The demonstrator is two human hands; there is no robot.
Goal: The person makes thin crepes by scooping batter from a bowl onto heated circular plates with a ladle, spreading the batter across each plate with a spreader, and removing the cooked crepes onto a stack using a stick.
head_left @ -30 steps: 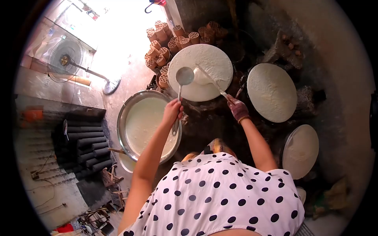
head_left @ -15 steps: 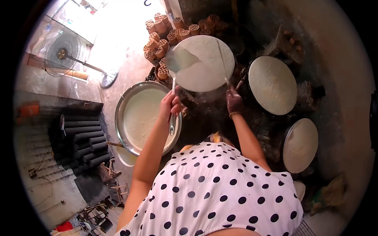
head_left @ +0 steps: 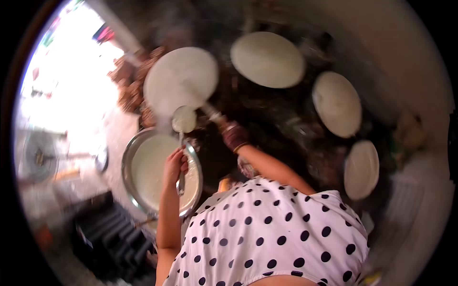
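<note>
Currently, the left hand [head_left: 176,164] is closed around the handle of a ladle [head_left: 184,119], whose bowl hangs between the metal basin [head_left: 125,167] of pale liquid and the leftmost round, white-covered griddle [head_left: 179,74]; the gloved right hand [head_left: 233,135] grips a blurred, narrow tool [head_left: 210,111] reaching over that griddle's edge

One head camera above the polka-dot shirt [head_left: 267,229], looking forward and down past it, shirt close at bottom, round white discs farther beyond it
</note>
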